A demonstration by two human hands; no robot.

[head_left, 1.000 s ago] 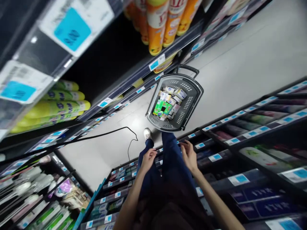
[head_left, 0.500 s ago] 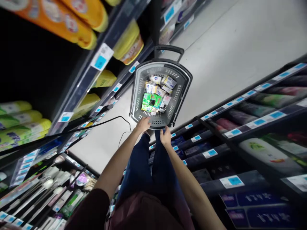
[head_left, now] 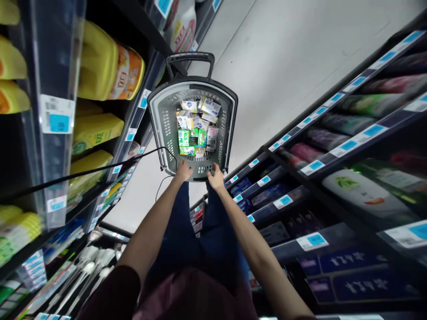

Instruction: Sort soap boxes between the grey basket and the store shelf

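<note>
A grey shopping basket (head_left: 227, 129) with a black handle (head_left: 190, 57) at its far end stands before my legs. Inside it lie several white and yellow boxes (head_left: 210, 106) and green packs (head_left: 183, 138). My left hand (head_left: 183, 171) is at the near rim, left of centre, its fingers curled over the edge. On the same rim, further right, my right hand (head_left: 215, 177) has its fingers bent over the edge. The undersides of both grips are hidden.
Shelves with yellow bottles (head_left: 96, 64) rise on the left. The right shelves hold bagged and boxed goods (head_left: 363, 284). A thin black cable (head_left: 133, 158) runs from the left towards the basket. Pale floor (head_left: 283, 58) shows beyond. Ladles (head_left: 88, 269) hang at the lower left.
The basket appears further left in the view, and both hands have shifted left with it. My right hand now reaches over the near rim. The shelves look shifted and turned.
</note>
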